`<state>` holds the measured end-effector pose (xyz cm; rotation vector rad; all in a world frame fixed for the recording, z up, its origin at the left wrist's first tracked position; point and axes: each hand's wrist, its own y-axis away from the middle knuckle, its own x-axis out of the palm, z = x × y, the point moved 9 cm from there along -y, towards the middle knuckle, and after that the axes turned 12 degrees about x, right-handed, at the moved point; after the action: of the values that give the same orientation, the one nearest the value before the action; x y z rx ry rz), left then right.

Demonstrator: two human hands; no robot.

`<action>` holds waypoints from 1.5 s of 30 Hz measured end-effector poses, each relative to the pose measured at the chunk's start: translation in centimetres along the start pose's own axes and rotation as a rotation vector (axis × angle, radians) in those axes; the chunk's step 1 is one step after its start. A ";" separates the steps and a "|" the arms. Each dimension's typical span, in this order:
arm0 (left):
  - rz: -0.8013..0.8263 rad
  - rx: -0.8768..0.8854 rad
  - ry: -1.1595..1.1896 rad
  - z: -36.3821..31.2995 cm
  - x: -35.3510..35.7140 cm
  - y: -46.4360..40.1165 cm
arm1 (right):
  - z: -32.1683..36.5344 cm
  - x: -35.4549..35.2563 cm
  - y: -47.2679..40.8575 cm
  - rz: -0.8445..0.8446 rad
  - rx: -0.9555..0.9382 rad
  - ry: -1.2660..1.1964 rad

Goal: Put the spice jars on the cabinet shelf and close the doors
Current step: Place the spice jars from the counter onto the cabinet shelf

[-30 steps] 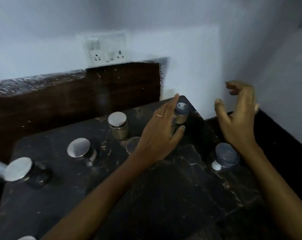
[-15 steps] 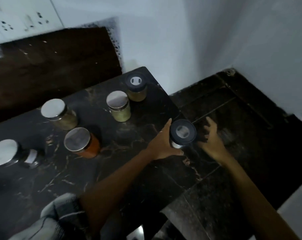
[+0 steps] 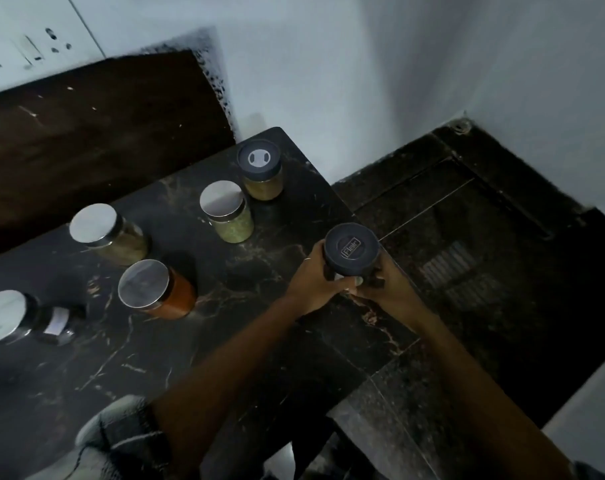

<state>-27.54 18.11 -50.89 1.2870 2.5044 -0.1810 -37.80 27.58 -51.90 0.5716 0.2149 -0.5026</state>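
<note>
The dark-lidded jar (image 3: 351,250) is at the right edge of the black marble counter (image 3: 259,341), about halfway along that edge, and both hands grasp it; the left hand (image 3: 313,280) wraps the body from the left with the thumb under the lid, and the right hand (image 3: 380,287) closes on it from the right and below. Its body is mostly hidden, so I cannot tell if the base is lifted or touching the stone.

I judge the jar to be glass with a plastic lid; rigid, smooth, rather slippery, breakable if it falls on the stone or on the floor (image 3: 467,254); the weight looks modest. The best hold is around the body under the lid, not by the lid alone, because the lid may come loose.

Half a second ago only the left hand held this jar, and the right hand was open just beside it; now the right hand has closed on it too. The other jars have not moved: one dark-lidded jar (image 3: 260,171) near the far right corner, the green-filled jar (image 3: 228,213) beside it, the orange-filled jar (image 3: 155,289), one pale-filled jar (image 3: 107,233), and a dark jar (image 3: 13,318) at the left edge. No cabinet is in view.
</note>
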 end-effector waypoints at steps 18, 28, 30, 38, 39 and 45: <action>-0.645 0.461 -0.009 -23.7 -32.0 11.0 | 36.1 11.6 13.4 0.138 -0.670 -0.252; -0.925 0.635 -0.079 -33.2 -43.7 20.6 | 49.0 18.8 22.7 0.057 -0.957 -0.329; -0.954 0.666 -0.083 -34.7 -45.0 22.2 | 50.7 19.7 24.3 0.060 -0.995 -0.330; -0.909 0.709 0.058 -38.0 -46.9 25.4 | 52.9 25.8 27.4 0.832 -0.775 -0.636; -0.913 0.702 0.056 -38.1 -46.9 25.6 | 53.0 26.2 27.6 0.878 -0.752 -0.679; -0.931 0.705 0.032 -38.7 -46.7 26.3 | 54.2 24.4 29.2 0.435 -0.967 -0.694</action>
<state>10.50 7.46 2.14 0.1455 2.9696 -1.3309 1.13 8.56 -1.85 -0.5095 -0.3273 -0.1069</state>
